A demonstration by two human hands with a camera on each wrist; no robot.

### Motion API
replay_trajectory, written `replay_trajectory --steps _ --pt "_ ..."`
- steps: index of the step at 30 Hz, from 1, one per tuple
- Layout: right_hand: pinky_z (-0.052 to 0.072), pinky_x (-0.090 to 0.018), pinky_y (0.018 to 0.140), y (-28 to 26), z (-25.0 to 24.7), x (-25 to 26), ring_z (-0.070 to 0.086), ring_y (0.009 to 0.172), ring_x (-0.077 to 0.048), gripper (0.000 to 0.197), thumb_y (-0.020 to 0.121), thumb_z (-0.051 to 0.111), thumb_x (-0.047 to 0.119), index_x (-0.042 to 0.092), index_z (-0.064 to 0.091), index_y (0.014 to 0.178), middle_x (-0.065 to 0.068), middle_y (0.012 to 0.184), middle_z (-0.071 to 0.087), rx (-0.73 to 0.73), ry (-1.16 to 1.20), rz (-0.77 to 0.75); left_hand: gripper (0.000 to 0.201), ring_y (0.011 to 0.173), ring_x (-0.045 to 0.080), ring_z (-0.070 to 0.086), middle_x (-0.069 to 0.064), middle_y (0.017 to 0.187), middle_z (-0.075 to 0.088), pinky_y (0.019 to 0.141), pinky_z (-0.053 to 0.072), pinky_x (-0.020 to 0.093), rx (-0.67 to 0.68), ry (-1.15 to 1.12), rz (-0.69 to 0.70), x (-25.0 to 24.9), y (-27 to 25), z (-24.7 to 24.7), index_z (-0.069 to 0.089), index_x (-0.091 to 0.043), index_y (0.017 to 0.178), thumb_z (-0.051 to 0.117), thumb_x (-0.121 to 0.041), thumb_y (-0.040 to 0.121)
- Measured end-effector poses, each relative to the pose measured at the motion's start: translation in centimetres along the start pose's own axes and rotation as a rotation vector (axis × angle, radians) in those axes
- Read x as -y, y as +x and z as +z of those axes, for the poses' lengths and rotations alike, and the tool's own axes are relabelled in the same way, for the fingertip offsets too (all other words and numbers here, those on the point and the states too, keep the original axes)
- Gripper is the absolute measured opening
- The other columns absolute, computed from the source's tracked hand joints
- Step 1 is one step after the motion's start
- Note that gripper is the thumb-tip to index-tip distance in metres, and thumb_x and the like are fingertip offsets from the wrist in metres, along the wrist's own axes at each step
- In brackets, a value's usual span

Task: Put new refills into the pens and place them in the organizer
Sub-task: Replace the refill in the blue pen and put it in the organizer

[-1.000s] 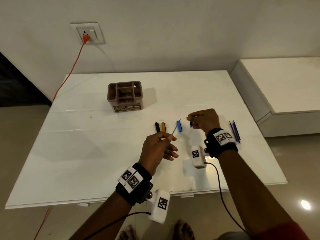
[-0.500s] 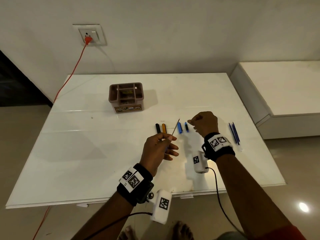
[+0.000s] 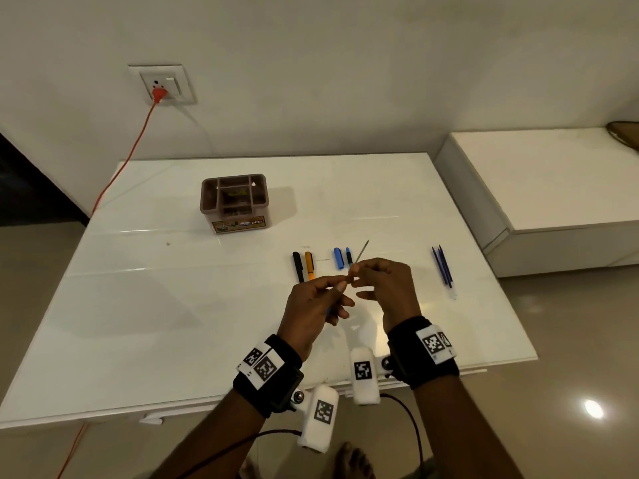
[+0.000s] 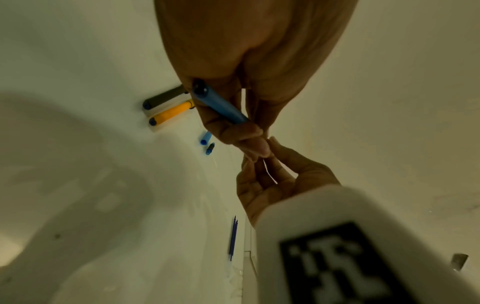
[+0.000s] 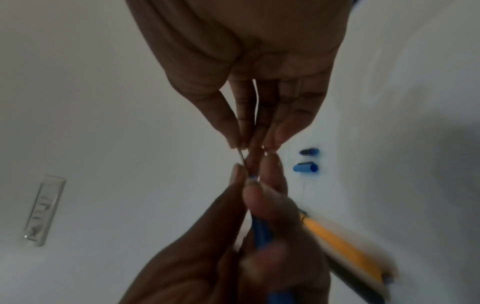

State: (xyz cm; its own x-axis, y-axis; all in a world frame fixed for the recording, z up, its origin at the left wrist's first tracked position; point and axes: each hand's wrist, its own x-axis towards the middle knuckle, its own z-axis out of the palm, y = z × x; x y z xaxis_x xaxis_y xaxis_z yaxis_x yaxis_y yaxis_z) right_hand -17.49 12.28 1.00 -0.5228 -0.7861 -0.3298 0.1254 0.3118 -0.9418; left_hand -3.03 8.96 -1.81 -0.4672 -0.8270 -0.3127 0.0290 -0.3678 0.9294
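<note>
My left hand [image 3: 340, 288] grips a blue pen barrel [image 4: 221, 105] above the table's front half. A thin refill [image 3: 361, 252] sticks out of the barrel, pointing away and up. My right hand [image 3: 356, 274] pinches that refill just past the left fingertips [image 5: 240, 174]. On the table behind the hands lie a black pen [image 3: 298, 266], an orange pen [image 3: 309, 264], a blue cap [image 3: 338, 258] and a small blue tip piece [image 3: 349, 255]. Several blue refills [image 3: 442, 267] lie to the right. The brown organizer [image 3: 234, 202] stands further back on the left.
The white table [image 3: 173, 323] has its front edge just under my wrists. A low white bench [image 3: 553, 178] adjoins it on the right. An orange cable [image 3: 138, 143] runs from a wall socket [image 3: 160, 85] down past the table's left corner.
My right hand left the small blue tip piece on the table beside the cap, came back toward me and took hold of the refill. The left hand stayed about where it was.
</note>
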Motion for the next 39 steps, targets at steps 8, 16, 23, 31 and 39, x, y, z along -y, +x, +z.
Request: replay_trajectory --steps 8,16,23,31,39 --pt "0.056 -0.027 0.05 11.5 -3.5 3.7 0.068 0.056 -0.027 0.014 0.091 0.068 0.005 -0.009 0.071 0.09 -0.024 0.081 0.073 -0.125 -0.234 0.018 0.027 0.054 0.012 0.056 0.012 0.081 0.073 0.049 0.041 0.021 -0.06 -0.063 -0.092 0.3 2.6 0.4 0.067 -0.002 0.124 0.048 -0.005 0.105" --pt "0.061 -0.039 0.082 23.1 -3.3 1.2 0.072 0.097 -0.035 0.041 0.075 0.086 0.023 -0.002 0.07 0.104 -0.019 0.104 0.074 -0.151 -0.914 -0.009 0.02 0.082 0.029 0.078 0.025 0.1 0.076 0.074 0.065 0.031 -0.045 -0.129 -0.041 0.9 3.6 0.3 0.069 0.005 0.113 0.067 0.001 0.093" --pt "0.063 -0.044 0.079 26.5 -4.7 -0.6 0.073 0.089 -0.036 0.048 0.066 0.089 0.028 0.006 0.068 0.102 -0.016 0.104 0.073 -0.163 -0.822 0.03 0.018 0.079 0.033 0.077 0.026 0.097 0.077 0.074 0.066 0.034 -0.057 -0.138 -0.106 1.3 3.9 0.4 0.073 0.008 0.104 0.074 -0.001 0.088" --pt "0.061 -0.042 0.068 16.6 -10.5 2.7 0.071 0.076 -0.034 0.011 0.082 0.08 0.005 -0.003 0.074 0.078 -0.024 0.082 0.072 -0.253 -0.624 0.033 0.017 0.088 0.026 0.079 0.011 0.098 0.081 0.073 0.064 0.035 -0.011 -0.061 -0.122 0.9 3.2 1.2 0.074 -0.008 0.107 0.069 -0.021 0.096" --pt "0.06 -0.044 0.092 14.0 -15.4 -1.7 0.072 0.09 -0.031 0.044 0.065 0.096 0.033 -0.002 0.071 0.074 -0.017 0.088 0.073 -0.338 -0.788 0.158 0.024 0.089 0.029 0.079 0.009 0.101 0.08 0.076 0.063 0.042 -0.009 0.004 -0.105 1.2 2.7 3.0 0.068 -0.01 0.114 0.062 -0.029 0.1"
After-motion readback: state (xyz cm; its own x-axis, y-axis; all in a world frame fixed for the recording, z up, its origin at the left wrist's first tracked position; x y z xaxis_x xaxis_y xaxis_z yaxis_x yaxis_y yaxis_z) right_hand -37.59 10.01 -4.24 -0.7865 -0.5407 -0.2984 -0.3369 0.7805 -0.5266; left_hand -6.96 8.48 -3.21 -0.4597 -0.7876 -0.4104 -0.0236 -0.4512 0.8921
